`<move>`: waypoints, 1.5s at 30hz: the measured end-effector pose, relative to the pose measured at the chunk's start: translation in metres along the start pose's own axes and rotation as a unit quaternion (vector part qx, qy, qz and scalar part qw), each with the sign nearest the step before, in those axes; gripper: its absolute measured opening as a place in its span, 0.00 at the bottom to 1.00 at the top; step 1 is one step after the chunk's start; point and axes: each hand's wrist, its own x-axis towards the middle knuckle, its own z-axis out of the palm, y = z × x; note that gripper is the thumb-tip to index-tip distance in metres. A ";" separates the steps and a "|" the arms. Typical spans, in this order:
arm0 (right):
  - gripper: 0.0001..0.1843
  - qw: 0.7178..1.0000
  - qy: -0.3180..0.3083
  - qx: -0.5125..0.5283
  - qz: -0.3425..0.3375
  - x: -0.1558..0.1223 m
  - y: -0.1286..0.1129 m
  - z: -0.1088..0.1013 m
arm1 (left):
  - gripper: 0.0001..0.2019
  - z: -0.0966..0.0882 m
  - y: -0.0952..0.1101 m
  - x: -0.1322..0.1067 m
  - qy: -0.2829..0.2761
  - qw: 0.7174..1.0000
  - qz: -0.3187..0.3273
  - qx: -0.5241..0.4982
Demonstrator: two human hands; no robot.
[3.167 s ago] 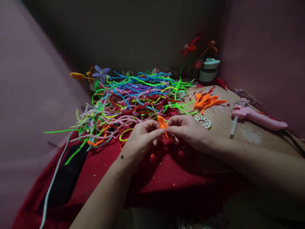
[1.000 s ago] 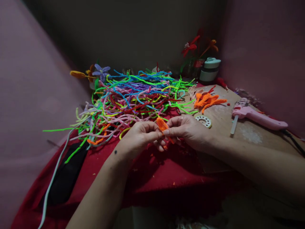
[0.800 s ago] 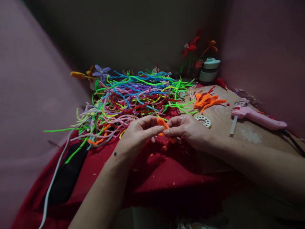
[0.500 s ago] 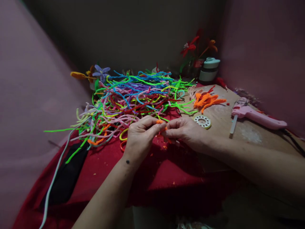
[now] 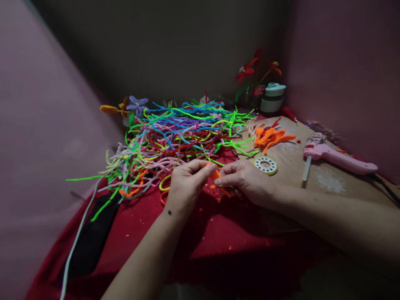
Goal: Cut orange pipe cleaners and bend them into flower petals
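Above the front of the red cloth, my left hand [image 5: 189, 181] pinches one part of an orange pipe cleaner piece [image 5: 216, 176] between thumb and forefinger. My right hand [image 5: 243, 179] grips the same fuzzy piece from the other side, thumb against finger. Part of the piece slants down below the fingertips; the rest is hidden by them. Behind both hands lies a big tangled heap of coloured pipe cleaners [image 5: 181, 129]. More orange pipe cleaner pieces [image 5: 270, 138] are bunched on the cardboard to the right.
A pink glue gun [image 5: 340, 157] rests on the cardboard [image 5: 290, 179], near a white ring-shaped spool [image 5: 265, 165]. A lidded jar [image 5: 273, 98] and red flowers [image 5: 246, 71] stand behind. At left are a purple flower [image 5: 137, 104], a white cable [image 5: 76, 237] and a black strip [image 5: 90, 239].
The view has shifted slightly. My fingertips have drawn a little apart, and more of the orange pipe cleaner piece shows between and below them.
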 end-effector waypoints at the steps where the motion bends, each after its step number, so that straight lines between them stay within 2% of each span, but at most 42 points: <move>1: 0.14 1.000 -0.001 -0.001 0.003 0.000 0.001 0.000 | 0.07 0.000 0.000 -0.001 0.025 0.998 0.044 0.048; 3: 0.13 1.000 -0.004 -0.003 0.005 0.001 0.003 0.001 | 0.06 0.001 -0.001 -0.002 0.069 0.982 0.127 0.122; 5: 0.13 1.000 -0.005 0.000 0.000 0.002 0.007 0.000 | 0.06 0.002 -0.002 -0.001 0.084 0.975 0.149 0.141; 6: 0.12 1.000 -0.007 0.005 -0.003 0.003 0.009 0.000 | 0.06 0.001 -0.002 -0.001 0.074 0.981 0.127 0.123; 8: 0.12 1.000 -0.015 0.016 -0.007 0.005 0.014 -0.002 | 0.08 -0.001 -0.002 0.001 0.022 0.998 0.037 0.053; 10: 0.11 1.000 -0.020 0.018 -0.010 0.008 0.016 -0.003 | 0.11 -0.002 -0.002 0.003 -0.043 0.998 -0.044 -0.004; 11: 0.10 1.000 -0.020 0.015 -0.011 0.008 0.017 -0.004 | 0.11 -0.002 -0.002 0.003 -0.058 0.997 -0.057 -0.008; 12: 0.10 1.000 -0.020 0.013 -0.010 0.009 0.017 -0.004 | 0.10 -0.001 -0.002 0.003 -0.054 0.997 -0.045 0.008; 14: 0.10 1.000 -0.015 0.012 -0.007 0.009 0.016 -0.003 | 0.07 0.002 -0.003 0.002 0.003 0.996 0.036 0.079; 16: 0.11 1.000 -0.003 0.017 -0.005 0.008 0.013 -0.002 | 0.07 0.004 -0.004 0.002 0.060 0.981 0.119 0.142; 17: 0.11 1.000 0.006 0.021 -0.006 0.008 0.011 -0.002 | 0.08 0.004 -0.004 0.002 0.071 0.977 0.132 0.151; 18: 0.11 0.999 0.013 0.028 -0.009 0.007 0.010 -0.002 | 0.09 0.004 -0.003 0.002 0.070 0.980 0.120 0.139; 22: 0.11 0.994 0.036 0.081 -0.062 0.008 0.008 -0.004 | 0.14 -0.003 0.000 0.004 0.009 0.999 -0.012 0.046; 24: 0.13 0.990 0.049 0.105 -0.075 0.009 0.008 -0.005 | 0.14 -0.004 0.002 0.003 -0.023 0.999 -0.020 0.044; 26: 0.14 0.989 0.055 0.119 -0.074 0.009 0.010 -0.005 | 0.12 -0.001 0.001 0.001 -0.031 0.997 0.013 0.064; 28: 0.14 0.988 0.057 0.124 -0.073 0.009 0.010 -0.005 | 0.09 0.002 -0.003 -0.002 -0.013 0.991 0.077 0.109; 30: 0.13 0.988 0.063 0.125 -0.069 0.009 0.011 -0.005 | 0.08 0.005 -0.008 -0.004 0.008 0.969 0.171 0.180; 32: 0.13 0.988 0.070 0.121 -0.061 0.009 0.010 -0.005 | 0.07 0.006 -0.011 -0.007 0.005 0.934 0.261 0.243; 34: 0.12 0.989 0.069 0.116 -0.057 0.009 0.010 -0.005 | 0.07 0.005 -0.011 -0.008 -0.002 0.920 0.295 0.259; 36: 0.12 0.990 0.055 0.113 -0.059 0.009 0.010 -0.005 | 0.06 0.004 -0.007 -0.008 0.007 0.945 0.249 0.214; 39: 0.13 0.993 0.021 0.103 -0.060 0.008 0.010 -0.005 | 0.08 0.003 0.002 -0.004 0.023 0.992 0.102 0.065; 42: 0.14 0.996 -0.012 0.076 -0.051 0.007 0.009 -0.004 | 0.13 0.003 0.007 0.001 -0.008 0.999 0.012 -0.030; 45: 0.13 0.997 -0.015 0.054 -0.044 0.006 0.007 -0.004 | 0.10 0.001 0.007 0.004 -0.041 0.998 -0.001 -0.040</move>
